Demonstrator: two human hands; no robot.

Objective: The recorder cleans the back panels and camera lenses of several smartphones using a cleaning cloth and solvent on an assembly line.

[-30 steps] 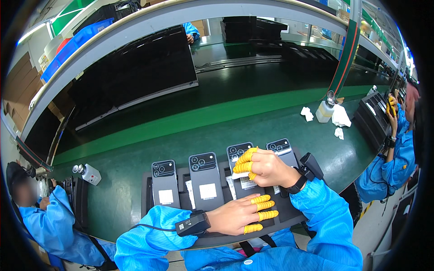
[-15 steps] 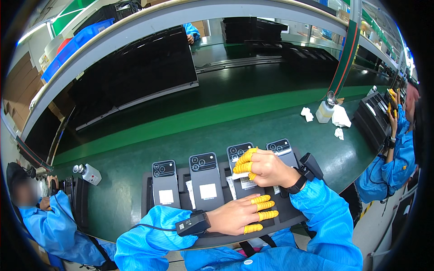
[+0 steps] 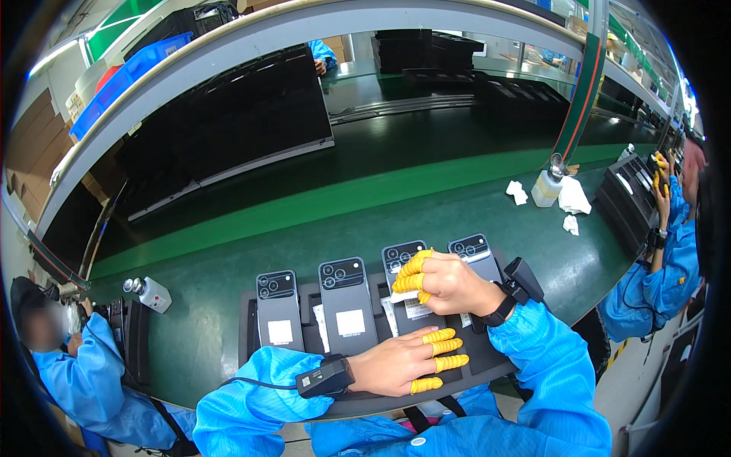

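Note:
Several grey phones stand in a row in a black foam tray (image 3: 247,329), camera sides up: the leftmost phone (image 3: 276,311), the second phone (image 3: 347,295), the third phone (image 3: 392,257) and the rightmost phone (image 3: 472,248). White square labels show on the two left ones. Over the third phone, my right hand (image 3: 442,282), in yellow finger cots, is closed on a folded white wipe (image 3: 403,298) at its back. My left hand (image 3: 407,361) lies flat across that phone's lower end, fingers stretched and spread, also in yellow cots. It hides the phone's lower part.
A pump bottle (image 3: 547,189) stands behind right, with crumpled white wipes (image 3: 575,196) beside it. Another bottle (image 3: 156,294) is at left. Co-workers in blue sit on both sides; the right one handles a black tray (image 3: 620,202). A shelf (image 3: 343,15) spans above the green table.
My hands and the phones look the same. At left, the co-worker's arm and hand have shifted slightly.

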